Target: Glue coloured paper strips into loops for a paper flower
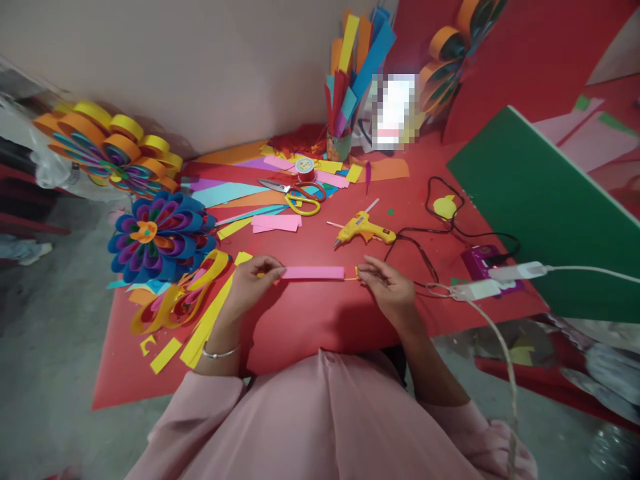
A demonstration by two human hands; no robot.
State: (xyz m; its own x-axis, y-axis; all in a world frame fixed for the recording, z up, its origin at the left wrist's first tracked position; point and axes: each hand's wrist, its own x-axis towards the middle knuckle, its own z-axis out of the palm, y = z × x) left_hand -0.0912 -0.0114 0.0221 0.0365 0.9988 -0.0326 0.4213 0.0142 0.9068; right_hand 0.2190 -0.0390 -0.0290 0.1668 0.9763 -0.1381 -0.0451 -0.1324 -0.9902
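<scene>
My left hand (pixel 257 283) pinches one end of a pink paper strip (pixel 314 273), stretched level above the red tabletop. My right hand (pixel 387 287) has its fingertips closed on a small, thin yellow piece (pixel 356 274) near the strip's other end; its exact kind is too small to make out, and whether it touches the strip I cannot tell. Beyond the hands lies a yellow glue gun (pixel 364 228), nozzle toward the left. More pink strips (pixel 277 223) lie behind my left hand. Scissors (pixel 299 193) with red and yellow handles rest farther back, beside a thread spool (pixel 305 169).
Quilled paper flowers (pixel 160 237) and yellow strips (pixel 213 313) crowd the left side. Black cord (pixel 420 253) runs to a purple power box (pixel 485 263) on the right, near a leaning green board (pixel 545 220). A can of paper strips (pixel 339 143) stands by the wall.
</scene>
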